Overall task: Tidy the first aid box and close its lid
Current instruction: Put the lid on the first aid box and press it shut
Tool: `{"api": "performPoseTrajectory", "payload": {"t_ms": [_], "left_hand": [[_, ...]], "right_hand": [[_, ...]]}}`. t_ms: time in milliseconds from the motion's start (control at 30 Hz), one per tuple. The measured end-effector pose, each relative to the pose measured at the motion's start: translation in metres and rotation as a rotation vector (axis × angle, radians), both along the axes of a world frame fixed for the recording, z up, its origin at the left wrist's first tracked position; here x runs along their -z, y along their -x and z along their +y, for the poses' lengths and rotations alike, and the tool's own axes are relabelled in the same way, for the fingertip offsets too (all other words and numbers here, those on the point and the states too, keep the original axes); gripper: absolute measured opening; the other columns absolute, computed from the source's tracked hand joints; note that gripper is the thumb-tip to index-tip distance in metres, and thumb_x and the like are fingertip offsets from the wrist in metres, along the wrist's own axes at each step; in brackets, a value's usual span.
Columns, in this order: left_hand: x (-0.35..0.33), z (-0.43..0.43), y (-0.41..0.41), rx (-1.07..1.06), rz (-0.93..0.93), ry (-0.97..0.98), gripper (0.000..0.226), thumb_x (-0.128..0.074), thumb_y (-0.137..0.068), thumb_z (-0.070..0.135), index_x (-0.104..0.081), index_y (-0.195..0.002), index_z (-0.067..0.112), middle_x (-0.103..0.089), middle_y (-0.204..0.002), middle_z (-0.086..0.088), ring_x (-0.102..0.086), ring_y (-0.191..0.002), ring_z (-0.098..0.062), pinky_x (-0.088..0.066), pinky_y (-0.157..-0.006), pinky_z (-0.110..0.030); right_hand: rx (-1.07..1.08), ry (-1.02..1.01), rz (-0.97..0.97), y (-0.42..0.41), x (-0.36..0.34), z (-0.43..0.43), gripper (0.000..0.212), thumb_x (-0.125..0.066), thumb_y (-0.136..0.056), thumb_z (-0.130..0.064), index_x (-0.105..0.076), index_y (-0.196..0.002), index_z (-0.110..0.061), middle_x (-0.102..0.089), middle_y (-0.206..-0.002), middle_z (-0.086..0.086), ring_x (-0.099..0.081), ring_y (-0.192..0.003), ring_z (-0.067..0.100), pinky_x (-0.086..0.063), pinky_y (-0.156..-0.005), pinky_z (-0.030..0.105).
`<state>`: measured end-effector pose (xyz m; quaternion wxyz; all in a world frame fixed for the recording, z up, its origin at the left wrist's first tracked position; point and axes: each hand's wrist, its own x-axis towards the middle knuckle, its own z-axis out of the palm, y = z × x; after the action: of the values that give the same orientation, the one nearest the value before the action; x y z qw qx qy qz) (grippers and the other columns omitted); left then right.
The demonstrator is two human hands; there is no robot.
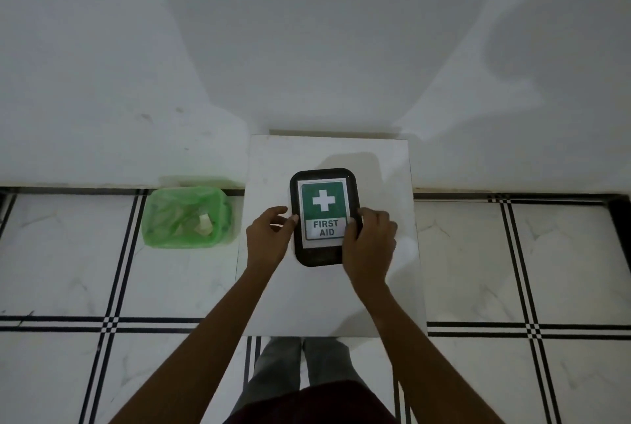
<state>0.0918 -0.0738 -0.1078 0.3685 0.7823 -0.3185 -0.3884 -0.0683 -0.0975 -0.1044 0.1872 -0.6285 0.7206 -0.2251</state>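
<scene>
Where the black-striped white floor tiles (102,270) meet the pale wall at the far left, a small bin lined with a translucent green plastic bag (187,217) stands on the floor, with a scrap of pale paper or packaging lying inside it. Just to its right is a low white square table (273,304), set against the wall.

Near the middle of that tabletop lies the black, round-cornered plastic first aid box (322,217), its lid down and facing up, bearing a green label with a white cross and the words FIRST AID. The left hand (269,235) sits at the box's left edge, fingers loosely curled and partly spread, the thumb tip touching the lid's rim; it grips nothing else. The right hand (368,239) is cupped over the box's right edge, fingers bent down around the side and thumb resting on the label's lower right corner. Both forearms reach in from below, above grey trouser legs (304,365).
</scene>
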Motion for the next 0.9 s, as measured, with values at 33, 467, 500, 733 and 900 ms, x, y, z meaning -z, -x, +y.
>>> {"api": "performPoseTrajectory", "payload": {"t_ms": [33,467,500,733,900], "left_hand": [[0.000,0.006,0.006,0.002,-0.031,0.015,0.039,-0.067,-0.084,0.030,-0.062,-0.117,0.011,-0.067,-0.087,-0.002,-0.064,-0.076,-0.014,-0.058,-0.070,-0.032],[0.010,0.015,0.025,-0.012,-0.125,0.077,0.042,-0.055,-0.093,0.024,-0.052,-0.133,0.014,-0.064,-0.105,-0.014,-0.058,-0.083,-0.016,-0.051,-0.073,-0.023],[0.010,0.017,0.029,-0.029,-0.105,0.070,0.042,-0.054,-0.093,0.024,-0.049,-0.135,0.015,-0.063,-0.108,-0.014,-0.057,-0.086,-0.016,-0.051,-0.076,-0.025],[0.012,0.026,0.029,-0.048,-0.049,0.084,0.042,-0.055,-0.093,0.024,-0.051,-0.133,0.016,-0.065,-0.116,-0.010,-0.059,-0.092,-0.014,-0.046,-0.073,-0.010],[0.015,0.030,0.030,-0.020,-0.058,0.069,0.044,-0.053,-0.093,0.025,-0.048,-0.136,0.016,-0.062,-0.115,-0.008,-0.059,-0.092,-0.016,-0.054,-0.077,-0.023]], "right_hand": [[0.037,-0.074,-0.027,0.006,0.006,-0.003,0.023,-0.055,-0.092,-0.026,-0.058,-0.105,-0.007,-0.060,-0.101,0.013,-0.054,-0.093,0.027,-0.050,-0.075,0.037],[-0.019,-0.136,-0.110,0.006,0.026,-0.012,0.029,-0.044,-0.098,-0.031,-0.054,-0.092,-0.004,-0.057,-0.086,0.013,-0.046,-0.079,0.020,-0.038,-0.065,0.027],[-0.023,-0.139,-0.103,0.006,0.026,-0.012,0.029,-0.043,-0.098,-0.030,-0.054,-0.094,-0.004,-0.058,-0.088,0.014,-0.046,-0.080,0.019,-0.038,-0.065,0.027],[-0.088,-0.120,-0.105,0.014,0.027,-0.012,0.028,-0.048,-0.096,-0.029,-0.056,-0.095,-0.003,-0.057,-0.091,0.016,-0.046,-0.083,0.018,-0.039,-0.067,0.026],[-0.124,-0.115,-0.129,0.019,0.032,-0.006,0.027,-0.048,-0.096,-0.028,-0.056,-0.099,-0.003,-0.059,-0.092,0.015,-0.047,-0.083,0.019,-0.042,-0.070,0.025]]}}
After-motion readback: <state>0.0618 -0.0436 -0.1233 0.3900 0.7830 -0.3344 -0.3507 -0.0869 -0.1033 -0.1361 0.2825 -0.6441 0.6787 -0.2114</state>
